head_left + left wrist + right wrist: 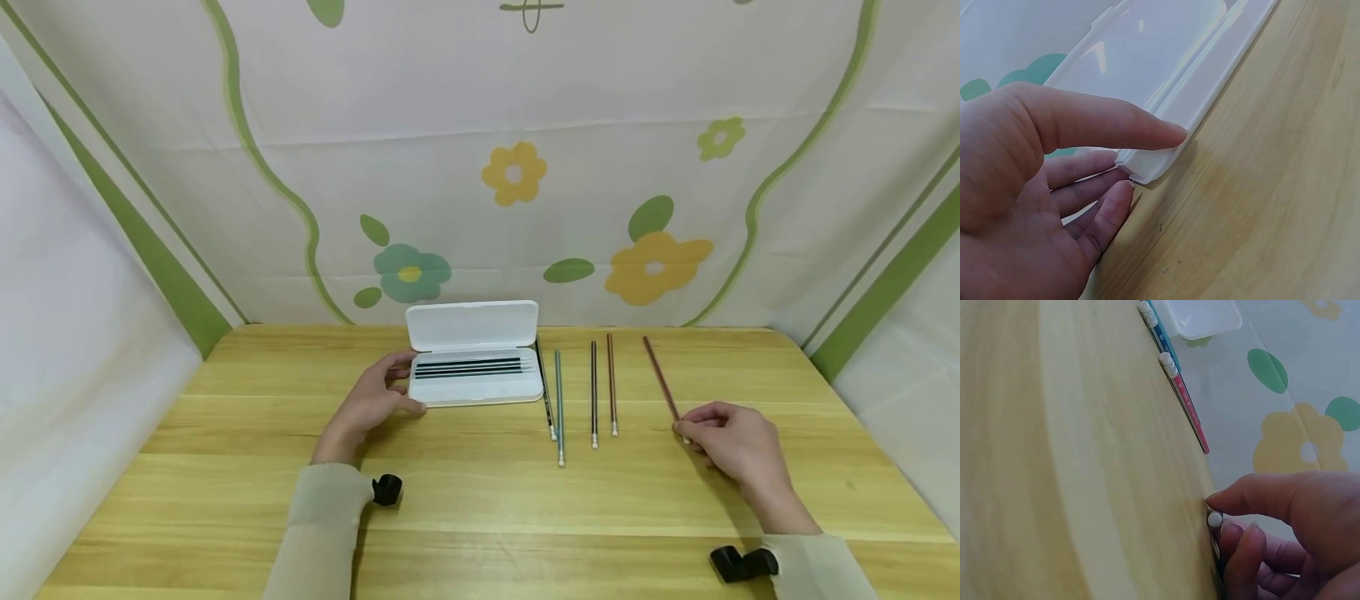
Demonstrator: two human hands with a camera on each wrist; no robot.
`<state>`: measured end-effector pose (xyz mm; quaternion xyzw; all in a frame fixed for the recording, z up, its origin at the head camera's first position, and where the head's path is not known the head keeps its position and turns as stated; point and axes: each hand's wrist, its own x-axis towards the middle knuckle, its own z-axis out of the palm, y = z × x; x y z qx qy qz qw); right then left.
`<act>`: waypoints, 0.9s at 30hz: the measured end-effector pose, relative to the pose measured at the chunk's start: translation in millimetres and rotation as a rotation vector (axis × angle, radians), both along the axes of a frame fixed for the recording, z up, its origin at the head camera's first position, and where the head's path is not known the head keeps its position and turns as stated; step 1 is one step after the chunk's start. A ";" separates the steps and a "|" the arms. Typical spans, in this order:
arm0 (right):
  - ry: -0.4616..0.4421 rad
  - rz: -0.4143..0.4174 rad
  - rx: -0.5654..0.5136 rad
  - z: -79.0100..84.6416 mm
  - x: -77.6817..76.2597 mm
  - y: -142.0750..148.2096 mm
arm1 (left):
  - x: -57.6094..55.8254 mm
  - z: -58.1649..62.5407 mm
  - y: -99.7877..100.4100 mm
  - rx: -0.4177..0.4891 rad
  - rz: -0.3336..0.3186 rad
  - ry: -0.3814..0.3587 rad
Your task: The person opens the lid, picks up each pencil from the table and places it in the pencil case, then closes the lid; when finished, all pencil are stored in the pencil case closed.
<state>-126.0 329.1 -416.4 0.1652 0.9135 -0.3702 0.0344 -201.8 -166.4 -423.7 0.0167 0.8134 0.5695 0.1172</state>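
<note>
Across the far side of the scene, one flowered cloth point(450, 100) hangs behind your one wooden table point(480, 517). On its far half, left of the middle, one white case point(476, 390) stands with its lid raised; at least three dark pencils point(468, 368) lie side by side inside, the exact number hard to tell. Of your two hands, the left hand point(371, 400) has thumb and fingers clamped on the case's left end. Your right hand point(735, 437), well to the right, pinches one reddish pencil point(662, 379) near its white end, thumb and fingers closed on it. Four more lie loose between case and right hand: from left to right, a black pencil point(546, 392) just beside the case, a blue-green pencil point(559, 408), a dark pencil point(594, 394) and a brownish-red pencil point(612, 384).

Only the left wrist view shows your thumb laid over the case's near rim, fingertips at its end. The right wrist view alone shows the held pencil's round end face-on.

Your case looks smooth, shallow and round-cornered; the held pencil is slim and straight, slanting toward the far left.
</note>
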 end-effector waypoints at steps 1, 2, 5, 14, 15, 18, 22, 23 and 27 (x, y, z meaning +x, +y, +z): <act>0.002 0.001 0.008 -0.1 -0.1 -0.2 | 0.0 -0.1 -0.3 -0.002 0.003 -0.002; 0.004 0.002 0.015 -0.1 -0.2 -0.5 | -0.3 -0.2 -0.4 0.000 0.007 -0.005; 0.007 0.002 0.031 -0.6 -0.3 -0.9 | -0.6 -0.2 -0.9 -0.003 0.005 -0.007; -0.001 -0.007 0.025 0.3 -0.7 -0.8 | -1.3 -0.4 -1.5 -0.015 0.013 -0.016; 0.000 -0.006 0.019 0.3 -0.8 -0.7 | -1.2 -0.1 -1.5 -0.013 0.013 -0.016; 0.000 0.000 -0.019 -0.1 -0.8 0.2 | -0.7 0.2 -1.7 -0.013 0.011 -0.015; -0.010 0.009 -0.115 0.4 0.0 3.4 | -0.7 -0.4 -2.0 -0.016 0.009 -0.016; -0.013 0.012 -0.142 0.8 0.2 4.3 | -0.7 -0.5 -2.0 -0.017 0.009 -0.015; 0.002 0.042 -0.239 2.9 0.6 6.8 | -1.3 -0.6 -2.2 -0.014 0.007 -0.013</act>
